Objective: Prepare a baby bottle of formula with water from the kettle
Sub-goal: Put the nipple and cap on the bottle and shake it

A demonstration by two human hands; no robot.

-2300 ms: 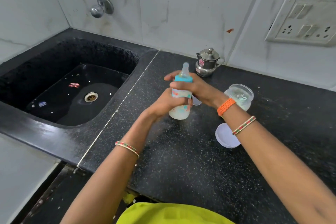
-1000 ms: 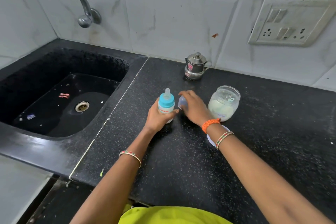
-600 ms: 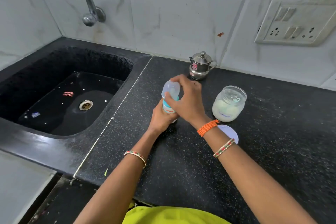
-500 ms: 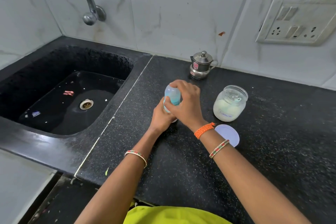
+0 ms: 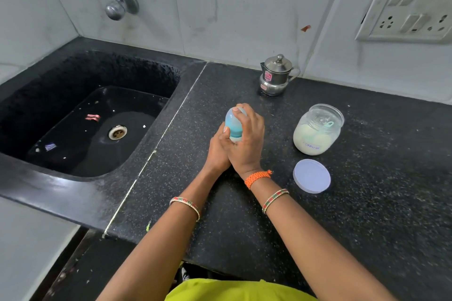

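Observation:
The baby bottle (image 5: 234,127), with its blue collar under a clear cap, stands on the black counter (image 5: 244,215). My left hand (image 5: 216,150) wraps the bottle's lower body, which is hidden by both hands. My right hand (image 5: 247,142) grips the clear cap from above, one fingertip on its top. A small steel kettle (image 5: 276,76) with its lid on stands at the back by the wall. The open glass jar of white formula powder (image 5: 316,129), a teal scoop inside, sits right of my hands. Its round pale lid (image 5: 311,176) lies flat in front of it.
A black sink (image 5: 80,117) with a steel drain and small scraps fills the left side, under a wall tap (image 5: 117,0). A socket panel (image 5: 411,10) hangs on the tiled wall at the upper right. The counter's front edge runs near my body.
The bottle was set down on the counter. My right hand picked up the clear cap beside it, placed it over the teat, and now presses it on while my left hand keeps the bottle steady.

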